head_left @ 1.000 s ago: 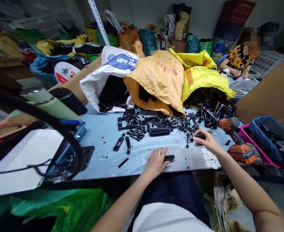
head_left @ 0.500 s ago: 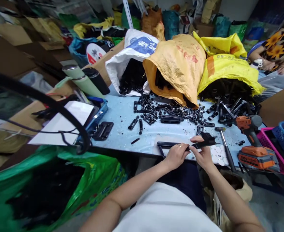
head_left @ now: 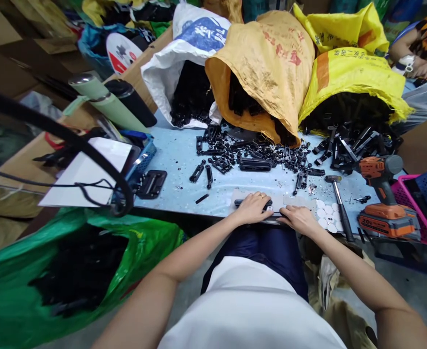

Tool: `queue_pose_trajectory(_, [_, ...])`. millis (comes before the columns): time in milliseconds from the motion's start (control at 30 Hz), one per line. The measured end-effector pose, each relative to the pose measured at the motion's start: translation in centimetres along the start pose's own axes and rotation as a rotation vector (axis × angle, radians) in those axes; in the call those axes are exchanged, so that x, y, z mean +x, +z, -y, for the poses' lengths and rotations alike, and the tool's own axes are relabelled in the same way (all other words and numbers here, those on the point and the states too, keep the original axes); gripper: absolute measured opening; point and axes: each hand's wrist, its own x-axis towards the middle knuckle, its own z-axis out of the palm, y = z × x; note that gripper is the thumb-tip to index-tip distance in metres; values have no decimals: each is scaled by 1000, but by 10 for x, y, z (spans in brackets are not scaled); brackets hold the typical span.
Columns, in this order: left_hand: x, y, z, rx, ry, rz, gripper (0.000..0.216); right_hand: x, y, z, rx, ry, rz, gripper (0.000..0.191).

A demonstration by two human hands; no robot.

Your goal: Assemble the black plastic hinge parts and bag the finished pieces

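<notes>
My left hand (head_left: 255, 208) is closed over a black bar-shaped part (head_left: 238, 203) at the front edge of the table, its fingers pressed together on top. A ring shows on one finger. Just to the right, my right hand (head_left: 298, 218) lies low over the edge with its fingers bent and pressed together. A thin dark strip (head_left: 277, 214) shows between the two hands; the right fingers hide whatever they press on. Beyond the hands lie a longer black part (head_left: 256, 165) and a heap of small black hinged pieces (head_left: 222, 160).
To the right are white round discs (head_left: 328, 215), a hammer (head_left: 339, 201) and an orange cordless drill (head_left: 386, 213). White, orange (head_left: 267, 58) and yellow sacks of black parts line the back. A green bag (head_left: 151, 242) stands left, below a black cable (head_left: 89, 155). A co-worker's hands are at far right.
Both hands have come down to the table edge. The black piece raised in my right hand no longer shows there, and the black bar is now mostly under my left hand. The view has tilted down.
</notes>
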Motion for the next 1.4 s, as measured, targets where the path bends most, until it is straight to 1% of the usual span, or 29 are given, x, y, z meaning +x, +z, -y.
queue_pose_trajectory(67, [-3, 2, 0, -14, 4, -36, 50, -1, -2, 5, -27, 22, -52, 33])
queue_pose_trajectory(133, [-7, 6, 2, -31, 8, -89, 58, -4, -6, 10, -60, 32, -116, 36])
queue_pose_trajectory(200, [-11, 9, 6, -51, 12, -136, 52, -6, -13, 14, -79, 33, -164, 34])
queue_pose_trajectory(300, [-15, 14, 10, -76, 25, -187, 42, -6, -24, 18, -97, 27, -196, 30])
queue_pose_trajectory(400, [-15, 16, 10, -92, 31, -219, 45, -4, -29, 13, -110, -27, -214, 28])
queue_pose_trajectory(467, [-14, 16, 7, -95, 24, -201, 48, -1, -27, 5, -103, -75, -232, 28])
queue_pose_trajectory(567, [-8, 12, 6, -94, 46, -141, 51, 4, -13, -10, -75, -131, -271, 33])
queue_pose_trajectory(633, [1, 3, 14, -102, 26, -167, 47, 7, 2, -20, -33, -151, -323, 37])
queue_pose_trajectory(667, [7, -4, 22, -103, -36, -215, 41, 7, 10, -24, -5, -154, -354, 38])
queue_pose_trajectory(700, [13, -12, 33, -91, -139, -283, 35, 7, 17, -26, 26, -152, -381, 38])
queue_pose_trajectory(767, [26, -30, 59, -32, -426, -407, 30, 6, 30, -27, 89, -136, -412, 37])
queue_pose_trajectory(800, [32, -39, 73, 19, -560, -428, 31, 4, 35, -26, 118, -120, -415, 37])
queue_pose_trajectory(833, [38, -47, 85, 58, -660, -388, 31, 3, 38, -24, 144, -106, -415, 36])
queue_pose_trajectory(867, [43, -53, 95, 85, -721, -325, 31, 1, 40, -23, 170, -94, -415, 36])
queue_pose_trajectory(900, [46, -58, 102, 99, -749, -256, 30, 0, 39, -22, 198, -84, -421, 36])
queue_pose_trajectory(967, [49, -60, 109, 103, -739, -163, 31, 2, 32, -25, 257, -49, -452, 36])
queue_pose_trajectory(1000, [49, -58, 109, 105, -725, -154, 33, 5, 26, -30, 278, -15, -478, 36])
queue_pose_trajectory(1100, [42, -47, 105, 132, -696, -207, 36, 27, 0, -53, 251, 174, -549, 35])
queue_pose_trajectory(1167, [35, -38, 101, 150, -658, -292, 33, 51, -17, -74, 178, 303, -548, 32])
queue_pose_trajectory(1233, [27, -29, 96, 150, -596, -411, 27, 79, -30, -93, 118, 411, -524, 29])
queue_pose_trajectory(1267, [21, -25, 94, 139, -564, -471, 25, 92, -34, -100, 99, 436, -494, 29])
queue_pose_trajectory(1333, [8, -17, 89, 93, -518, -577, 23, 113, -39, -110, 85, 438, -423, 29])
queue_pose_trajectory(1400, [-9, -11, 83, 7, -486, -646, 21, 123, -39, -113, 88, 408, -374, 26])
